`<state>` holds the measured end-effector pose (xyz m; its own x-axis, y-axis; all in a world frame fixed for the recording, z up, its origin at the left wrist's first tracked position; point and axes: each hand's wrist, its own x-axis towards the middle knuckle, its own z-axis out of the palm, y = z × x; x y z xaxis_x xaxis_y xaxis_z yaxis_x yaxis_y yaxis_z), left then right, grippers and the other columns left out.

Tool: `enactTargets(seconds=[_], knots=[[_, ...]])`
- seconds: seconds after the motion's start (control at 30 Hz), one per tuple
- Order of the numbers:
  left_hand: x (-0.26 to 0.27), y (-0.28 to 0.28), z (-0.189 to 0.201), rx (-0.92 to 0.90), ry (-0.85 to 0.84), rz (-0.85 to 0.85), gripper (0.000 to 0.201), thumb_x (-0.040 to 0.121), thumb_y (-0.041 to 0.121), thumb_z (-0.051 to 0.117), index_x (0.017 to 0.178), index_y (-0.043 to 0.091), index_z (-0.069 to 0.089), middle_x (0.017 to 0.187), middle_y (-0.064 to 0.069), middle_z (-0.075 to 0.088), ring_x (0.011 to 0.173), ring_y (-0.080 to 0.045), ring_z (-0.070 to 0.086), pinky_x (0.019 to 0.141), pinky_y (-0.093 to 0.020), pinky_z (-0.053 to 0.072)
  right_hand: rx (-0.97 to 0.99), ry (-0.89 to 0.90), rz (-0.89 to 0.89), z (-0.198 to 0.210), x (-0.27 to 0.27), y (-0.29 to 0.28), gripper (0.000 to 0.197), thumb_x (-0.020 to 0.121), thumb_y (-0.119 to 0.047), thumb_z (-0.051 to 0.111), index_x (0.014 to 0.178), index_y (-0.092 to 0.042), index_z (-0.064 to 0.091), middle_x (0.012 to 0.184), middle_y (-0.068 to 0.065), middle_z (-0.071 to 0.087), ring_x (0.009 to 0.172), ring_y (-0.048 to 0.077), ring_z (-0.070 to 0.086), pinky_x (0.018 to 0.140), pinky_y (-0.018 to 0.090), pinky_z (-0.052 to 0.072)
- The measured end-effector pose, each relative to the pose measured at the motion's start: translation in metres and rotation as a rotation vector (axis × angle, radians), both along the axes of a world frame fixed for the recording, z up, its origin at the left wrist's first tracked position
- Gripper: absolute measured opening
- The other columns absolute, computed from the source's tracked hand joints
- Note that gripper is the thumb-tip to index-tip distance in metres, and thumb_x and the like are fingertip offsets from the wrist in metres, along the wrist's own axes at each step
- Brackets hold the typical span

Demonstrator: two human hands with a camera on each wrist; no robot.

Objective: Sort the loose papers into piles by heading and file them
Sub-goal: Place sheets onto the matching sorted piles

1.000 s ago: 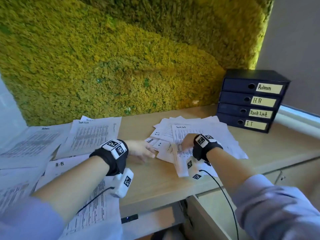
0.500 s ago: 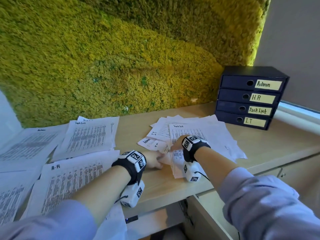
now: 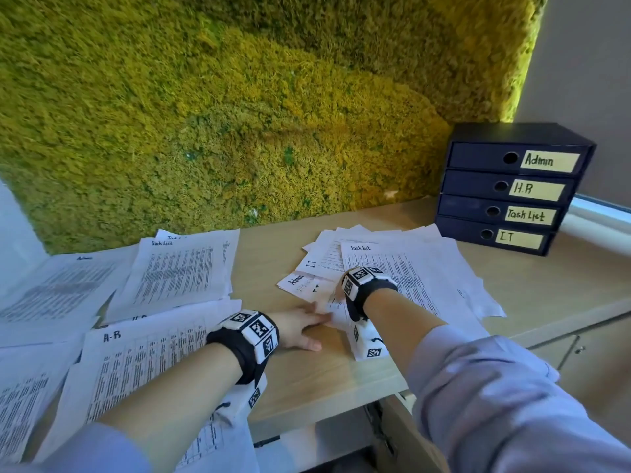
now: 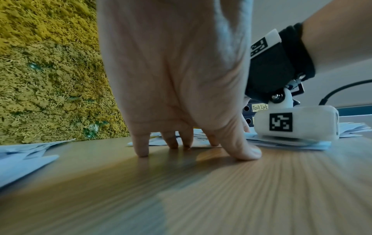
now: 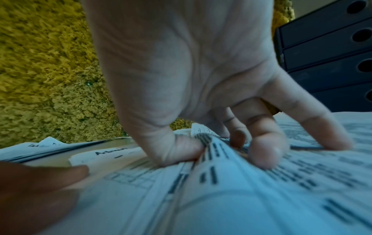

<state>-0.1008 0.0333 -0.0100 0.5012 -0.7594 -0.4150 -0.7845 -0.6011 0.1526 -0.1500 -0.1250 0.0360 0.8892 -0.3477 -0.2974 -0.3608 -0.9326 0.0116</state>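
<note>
A loose pile of papers [image 3: 454, 285] lies right of centre on the desk, a "Task List" sheet [image 3: 403, 278] on top. My right hand [image 3: 336, 297] pinches a raised fold at that sheet's left edge between thumb [image 5: 181, 149] and fingers [image 5: 263, 152]. My left hand [image 3: 317, 322] lies flat on the desk, its straight fingertips [image 4: 171, 143] at the pile's near-left edge. An "Admin" sheet [image 3: 297, 281] and an "IT" sheet [image 3: 312, 264] stick out at the pile's left.
Three sorted piles lie at the left: Admin [image 3: 58, 288], Task List [image 3: 184, 271], H-R [image 3: 143, 363]. A dark file box [image 3: 478, 158] with drawers labelled Admin, H.R, Task List and IT stands at the back right. A moss wall [image 3: 239, 114] runs behind the desk.
My left hand has slid right across the desk to the loose pile's edge. My right hand has drawn a little nearer and left, still on the top Task List sheet.
</note>
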Motion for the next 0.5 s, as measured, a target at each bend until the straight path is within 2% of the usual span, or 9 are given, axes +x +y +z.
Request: enactTargets(seconds=[0.07, 0.1, 0.13, 0.17, 0.2, 0.27, 0.3, 0.43, 0.5], knots=[[0.001, 0.000, -0.001, -0.003, 0.004, -0.006, 0.073, 0.094, 0.045, 0.052, 0.153, 0.033, 0.011, 0.161, -0.006, 0.007, 0.146, -0.021, 0.013, 0.116, -0.032, 0.015, -0.006, 0.011, 0.020, 0.005, -0.006, 0.003, 0.034, 0.069, -0.010, 0.081, 0.065, -0.014, 0.047, 0.068, 0.005, 0.046, 0.085, 0.029, 0.055, 0.076, 0.047, 0.054], [0.002, 0.000, -0.001, -0.004, 0.011, -0.004, 0.074, 0.093, 0.046, 0.053, 0.152, 0.033, 0.012, 0.161, -0.005, 0.007, 0.146, -0.021, 0.013, 0.117, -0.032, 0.015, 0.000, 0.018, 0.020, 0.006, -0.006, 0.003, 0.030, 0.069, -0.011, 0.081, 0.067, -0.013, 0.052, 0.068, 0.004, 0.046, 0.084, 0.028, 0.055, 0.080, 0.048, 0.055], [0.003, 0.001, -0.002, -0.006, 0.017, -0.001, 0.075, 0.092, 0.047, 0.054, 0.152, 0.034, 0.012, 0.161, -0.005, 0.006, 0.146, -0.021, 0.013, 0.118, -0.033, 0.015, 0.002, 0.015, 0.020, 0.006, -0.006, 0.001, 0.023, 0.068, -0.012, 0.081, 0.075, -0.010, 0.060, 0.069, 0.004, 0.047, 0.083, 0.028, 0.055, 0.081, 0.049, 0.056], [0.004, 0.002, -0.002, -0.006, 0.023, -0.001, 0.076, 0.091, 0.049, 0.055, 0.152, 0.035, 0.012, 0.161, -0.004, 0.006, 0.146, -0.020, 0.013, 0.118, -0.033, 0.015, -0.006, 0.011, 0.019, 0.004, -0.003, 0.001, 0.025, 0.068, -0.012, 0.081, 0.088, -0.008, 0.066, 0.070, 0.004, 0.049, 0.083, 0.028, 0.056, 0.082, 0.049, 0.056], [0.005, 0.003, -0.001, -0.007, 0.028, 0.000, 0.078, 0.089, 0.050, 0.057, 0.152, 0.035, 0.012, 0.161, -0.004, 0.007, 0.146, -0.020, 0.015, 0.119, -0.033, 0.016, -0.002, 0.001, 0.028, 0.004, -0.002, 0.000, 0.034, 0.069, -0.013, 0.080, 0.100, -0.007, 0.068, 0.073, 0.006, 0.051, 0.085, 0.029, 0.058, 0.082, 0.048, 0.056], [0.006, 0.005, -0.001, -0.006, 0.024, 0.002, 0.079, 0.088, 0.051, 0.059, 0.152, 0.034, 0.015, 0.160, -0.005, 0.011, 0.145, -0.021, 0.019, 0.118, -0.032, 0.018, 0.052, -0.030, 0.014, 0.003, -0.002, 0.002, 0.039, 0.073, -0.013, 0.078, 0.110, -0.007, 0.066, 0.089, 0.011, 0.060, 0.096, 0.033, 0.061, 0.084, 0.047, 0.054], [0.005, 0.007, -0.001, -0.006, 0.019, 0.006, 0.079, 0.088, 0.051, 0.059, 0.152, 0.033, 0.016, 0.159, -0.005, 0.013, 0.144, -0.021, 0.021, 0.117, -0.031, 0.019, 0.054, -0.037, 0.019, 0.002, -0.002, 0.003, 0.037, 0.074, -0.013, 0.077, 0.109, -0.008, 0.065, 0.095, 0.013, 0.062, 0.099, 0.034, 0.062, 0.085, 0.047, 0.054], [-0.002, 0.013, 0.002, -0.053, -0.008, 0.007, 0.073, 0.088, 0.052, 0.057, 0.150, 0.030, 0.025, 0.157, -0.002, 0.023, 0.140, -0.019, 0.029, 0.113, -0.028, 0.024, -0.007, 0.004, 0.088, 0.005, -0.005, 0.011, 0.029, 0.063, -0.009, 0.081, 0.078, -0.006, 0.057, 0.071, 0.011, 0.055, 0.078, 0.031, 0.059, 0.077, 0.052, 0.057], [-0.004, 0.021, 0.004, -0.065, -0.018, 0.016, 0.070, 0.090, 0.050, 0.057, 0.149, 0.026, 0.029, 0.153, 0.000, 0.031, 0.136, -0.017, 0.035, 0.109, -0.025, 0.028, -0.016, 0.009, 0.122, 0.004, -0.003, 0.018, 0.029, 0.063, -0.009, 0.080, 0.078, -0.006, 0.056, 0.069, 0.009, 0.050, 0.078, 0.031, 0.058, 0.077, 0.052, 0.058]])
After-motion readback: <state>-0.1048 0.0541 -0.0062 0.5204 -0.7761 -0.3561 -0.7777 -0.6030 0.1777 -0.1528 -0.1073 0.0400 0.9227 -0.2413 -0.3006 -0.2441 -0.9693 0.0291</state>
